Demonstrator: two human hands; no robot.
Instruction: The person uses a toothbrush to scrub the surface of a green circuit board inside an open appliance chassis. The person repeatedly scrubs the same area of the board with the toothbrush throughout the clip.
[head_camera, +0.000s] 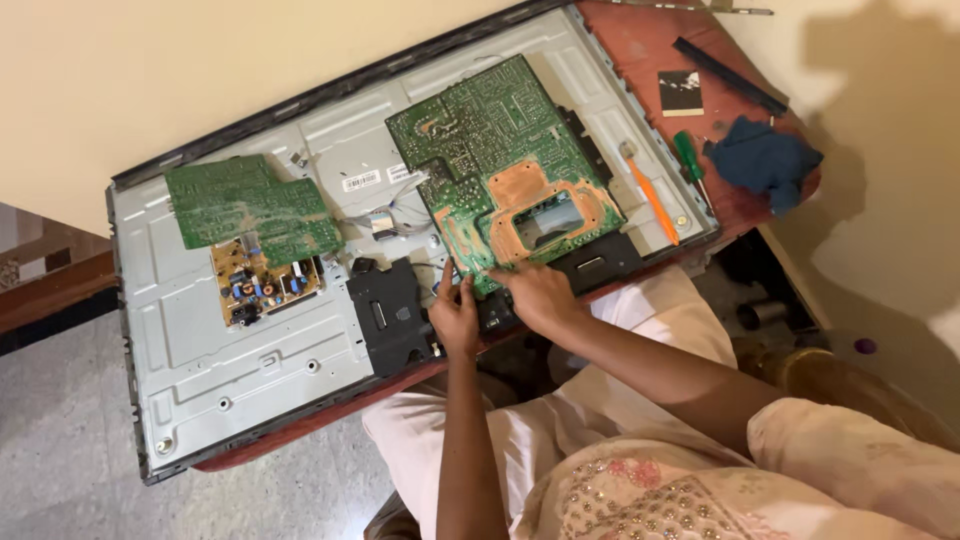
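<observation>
1. One flat television chassis (230, 350) lay face down on a reddish-brown table (650, 40); its back was pale grey pressed sheet metal, ribbed and dimpled, with a thin dark frame round the edge.
2. Large green circuit board (500, 150) sat solder side up at the panel's middle-right. It was roughly rectangular with a stepped outline, finely speckled with joints, bearing coppery orange patches around a rectangular cut-out near its lower edge.
3. Smaller green board (245, 205) lay at the panel's left, overlapping a tan board (265, 285) crowded with small dark and orange components.
4. Black moulded plastic bracket (385, 315) sat on the near edge of the panel, between the two board groups.
5. Crumpled dark blue cloth (765, 160) rested on the table at far right, soft and folded.
6. Right hand (540, 295) lay at the large board's near edge, fingers extended onto the orange area; whether it pinched anything I could not tell.
7. Left hand (455, 315) was just beside it, fingers loosely curled with one raised toward the board's lower corner; no grasped object was visible.
8. Orange-shafted screwdriver (650, 195) lay on the panel's right rim, with a green-handled screwdriver (688, 158) near it on the table.
9. Grey ribbon cable (385, 222) ran between the boards.
</observation>
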